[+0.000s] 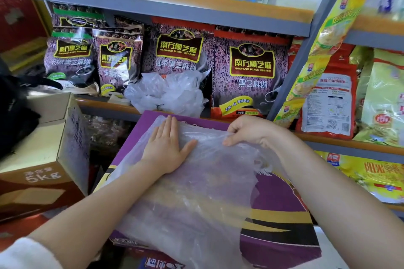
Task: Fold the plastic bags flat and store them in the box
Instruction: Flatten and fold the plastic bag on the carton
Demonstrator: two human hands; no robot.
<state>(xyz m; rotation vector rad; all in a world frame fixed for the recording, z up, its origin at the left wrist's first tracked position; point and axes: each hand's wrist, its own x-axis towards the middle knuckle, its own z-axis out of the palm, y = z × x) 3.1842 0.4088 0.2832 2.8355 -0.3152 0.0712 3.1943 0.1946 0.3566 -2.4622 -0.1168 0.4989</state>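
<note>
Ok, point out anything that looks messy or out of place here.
A crumpled heap of clear plastic bags sits loose on the shelf, pushed against the sesame packets, not folded.

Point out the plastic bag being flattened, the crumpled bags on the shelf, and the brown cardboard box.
plastic bag (pixel 196 199), head view, its flattened middle
crumpled bags (pixel 168 94), head view, centre of the heap
brown cardboard box (pixel 41 153), head view, its top flap

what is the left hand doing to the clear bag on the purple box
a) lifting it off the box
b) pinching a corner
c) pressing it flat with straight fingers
c: the left hand lies palm down, fingers straight, on the clear bag spread over the purple box.
</note>
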